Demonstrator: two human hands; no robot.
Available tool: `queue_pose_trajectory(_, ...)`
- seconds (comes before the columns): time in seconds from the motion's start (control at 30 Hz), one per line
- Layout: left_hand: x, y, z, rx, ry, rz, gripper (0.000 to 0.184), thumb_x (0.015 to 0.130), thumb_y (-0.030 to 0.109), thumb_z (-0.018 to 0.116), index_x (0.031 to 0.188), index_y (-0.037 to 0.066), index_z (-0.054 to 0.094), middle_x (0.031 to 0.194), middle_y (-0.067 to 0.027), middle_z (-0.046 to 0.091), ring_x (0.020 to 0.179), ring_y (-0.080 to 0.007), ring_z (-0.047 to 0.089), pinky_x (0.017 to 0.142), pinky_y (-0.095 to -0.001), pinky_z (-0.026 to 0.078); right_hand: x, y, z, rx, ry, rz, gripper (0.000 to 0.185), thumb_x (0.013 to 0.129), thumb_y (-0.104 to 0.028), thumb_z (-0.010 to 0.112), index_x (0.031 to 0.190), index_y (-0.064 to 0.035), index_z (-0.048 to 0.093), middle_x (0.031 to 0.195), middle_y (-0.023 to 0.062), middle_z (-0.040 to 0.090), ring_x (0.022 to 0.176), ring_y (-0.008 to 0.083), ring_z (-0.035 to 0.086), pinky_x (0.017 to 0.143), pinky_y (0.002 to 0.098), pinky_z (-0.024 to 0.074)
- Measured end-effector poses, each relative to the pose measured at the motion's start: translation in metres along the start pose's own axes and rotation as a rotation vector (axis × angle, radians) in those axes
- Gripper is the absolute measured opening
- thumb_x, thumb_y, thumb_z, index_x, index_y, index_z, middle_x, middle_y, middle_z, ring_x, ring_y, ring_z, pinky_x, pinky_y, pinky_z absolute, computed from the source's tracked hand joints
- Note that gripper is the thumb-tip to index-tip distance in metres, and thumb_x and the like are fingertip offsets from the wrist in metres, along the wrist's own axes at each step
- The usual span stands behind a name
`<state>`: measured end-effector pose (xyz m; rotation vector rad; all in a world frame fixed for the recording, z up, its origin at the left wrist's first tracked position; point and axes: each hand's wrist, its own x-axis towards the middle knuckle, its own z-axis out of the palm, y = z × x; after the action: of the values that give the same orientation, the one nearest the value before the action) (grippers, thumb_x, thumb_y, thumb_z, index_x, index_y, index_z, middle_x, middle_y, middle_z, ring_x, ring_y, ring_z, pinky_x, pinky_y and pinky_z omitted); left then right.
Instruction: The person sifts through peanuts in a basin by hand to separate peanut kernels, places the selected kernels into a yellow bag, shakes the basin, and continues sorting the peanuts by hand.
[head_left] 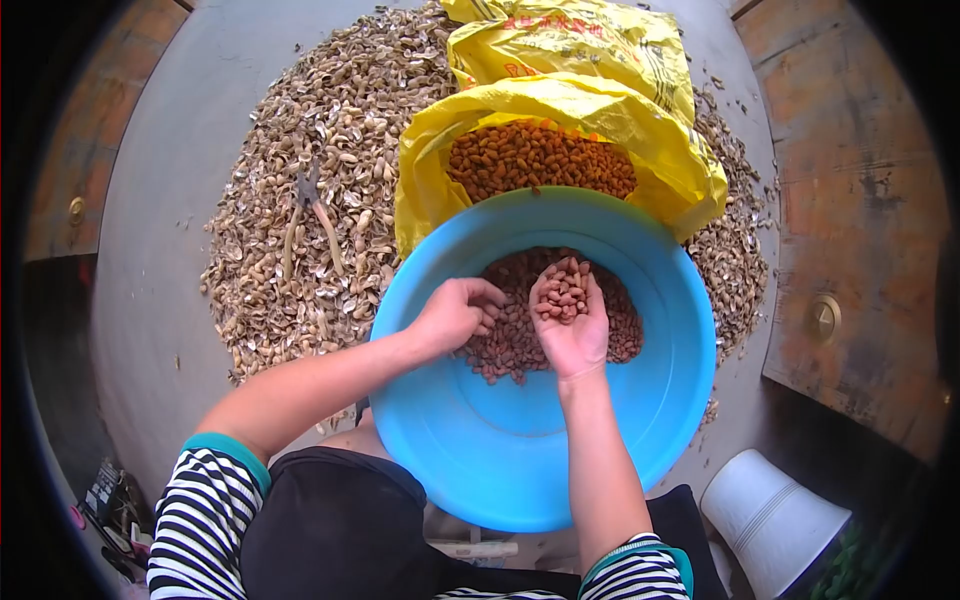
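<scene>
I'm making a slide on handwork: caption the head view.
The right grip cups small reddish-brown peanut kernels over a round blue plastic basin, the left grip alongside.

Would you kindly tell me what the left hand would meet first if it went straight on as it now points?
The left hand would probably meet the cupped right hand first or, if it sits lower than it looks, the loose peanut kernels in the blue basin.
</scene>
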<state>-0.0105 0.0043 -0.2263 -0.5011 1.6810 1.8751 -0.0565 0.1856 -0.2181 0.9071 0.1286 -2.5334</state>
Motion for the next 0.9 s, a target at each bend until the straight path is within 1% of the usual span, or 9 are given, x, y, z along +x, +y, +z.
queue_pose_trajectory(0.17, -0.006, -0.008, -0.003, 0.024, -0.045, -0.054, 0.037, 0.077, -0.011, 0.044, 0.109, -0.004, 0.061, 0.088, -0.0047, 0.06, 0.076, -0.0105, 0.058, 0.07, -0.0234, 0.052, 0.007, 0.005, 0.061, -0.04, -0.119, 0.067, 0.026, 0.099, -0.028, 0.042, 0.107, -0.0109, 0.059, 0.104, 0.0085, 0.061, 0.098, 0.0262, 0.056, 0.068, 0.0307, 0.0465)
queue_pose_trajectory(0.2, -0.007, -0.008, -0.003, 0.023, -0.046, -0.058, 0.037, 0.077, -0.011, 0.044, 0.109, -0.004, 0.061, 0.088, -0.0047, 0.06, 0.076, -0.0105, 0.058, 0.07, -0.0234, 0.052, 0.016, 0.003, 0.068, -0.022, -0.176, 0.06, 0.028, 0.099, -0.029, 0.04, 0.107, -0.0098, 0.059, 0.103, 0.0108, 0.061, 0.096, 0.0268, 0.056, 0.076, 0.0351, 0.0486)
queue_pose_trajectory(0.27, -0.01, -0.008, -0.003, 0.032, -0.05, -0.063, 0.037, 0.076, -0.011, 0.044, 0.108, -0.004, 0.061, 0.087, -0.0048, 0.06, 0.075, -0.0113, 0.058, 0.067, -0.0239, 0.051, 0.033, 0.009, 0.106, -0.108, -0.032, -0.139, 0.037, 0.101, -0.027, 0.032, 0.106, -0.0028, 0.059, 0.105, 0.0181, 0.061, 0.103, 0.0321, 0.055, 0.104, 0.0535, 0.0349)
queue_pose_trajectory(0.3, -0.01, -0.01, -0.003, 0.033, -0.053, -0.072, 0.037, 0.076, -0.011, 0.044, 0.108, -0.004, 0.061, 0.087, -0.0048, 0.06, 0.075, -0.0113, 0.058, 0.067, -0.0239, 0.051, 0.076, -0.019, 0.073, -0.24, -0.811, 0.158, 0.038, 0.101, -0.029, 0.032, 0.117, -0.0021, 0.054, 0.117, 0.0192, 0.057, 0.112, 0.0334, 0.051, 0.109, 0.0569, 0.0261)
queue_pose_trajectory(0.37, -0.009, -0.012, -0.005, 0.145, -0.04, -0.041, 0.037, 0.075, -0.011, 0.045, 0.108, -0.004, 0.061, 0.086, -0.006, 0.059, 0.074, -0.0124, 0.058, 0.064, -0.0253, 0.05, 0.047, -0.005, 0.135, -0.516, -0.189, -0.087, 0.041, 0.1, -0.025, 0.037, 0.131, 0.0, 0.042, 0.132, 0.0199, 0.046, 0.125, 0.0345, 0.042, 0.11, 0.0573, 0.0254)
queue_pose_trajectory(0.47, -0.007, -0.023, -0.007, 0.343, 0.072, -0.027, 0.04, 0.073, -0.008, 0.049, 0.112, -0.004, 0.058, 0.089, -0.0103, 0.06, 0.078, -0.018, 0.06, 0.068, -0.0296, 0.051, 0.028, 0.002, 0.135, -0.658, 0.134, -0.328, 0.045, 0.095, -0.012, 0.044, 0.136, 0.0039, 0.035, 0.136, 0.021, 0.04, 0.128, 0.0363, 0.039, 0.106, 0.056, 0.0322)
queue_pose_trajectory(0.57, -0.007, -0.032, -0.003, 0.536, 0.233, 0.071, 0.046, 0.073, -0.003, 0.053, 0.118, -0.005, 0.053, 0.096, -0.0186, 0.061, 0.091, -0.0312, 0.061, 0.082, -0.0374, 0.051, 0.003, -0.008, 0.086, -0.787, 0.059, -0.479, 0.047, 0.092, -0.005, 0.042, 0.137, 0.0074, 0.032, 0.142, 0.0224, 0.034, 0.129, 0.0354, 0.038, 0.108, 0.0511, 0.0319)
queue_pose_trajectory(0.67, -0.012, -0.022, 0.006, 0.645, 0.207, 0.042, 0.057, 0.072, -0.006, 0.047, 0.129, -0.009, 0.039, 0.112, -0.0305, 0.056, 0.113, -0.0458, 0.05, 0.098, -0.0455, 0.041, 0.001, -0.028, 0.02, -0.922, 0.429, -0.664, 0.044, 0.09, -0.002, 0.04, 0.133, 0.008, 0.04, 0.138, 0.0224, 0.041, 0.125, 0.033, 0.044, 0.109, 0.0427, 0.0335)
queue_pose_trajectory(0.9, 0.016, -0.038, 0.026, 0.732, 0.252, 0.026, 0.07, 0.074, -0.004, 0.054, 0.137, -0.004, 0.024, 0.132, -0.0339, 0.035, 0.114, -0.049, 0.047, 0.099, -0.0475, 0.041, 0.017, -0.034, -0.103, -1.477, 0.604, -0.774, 0.047, 0.084, 0.002, 0.038, 0.131, 0.0065, 0.046, 0.132, 0.0178, 0.05, 0.118, 0.026, 0.051, 0.101, 0.033, 0.0391)
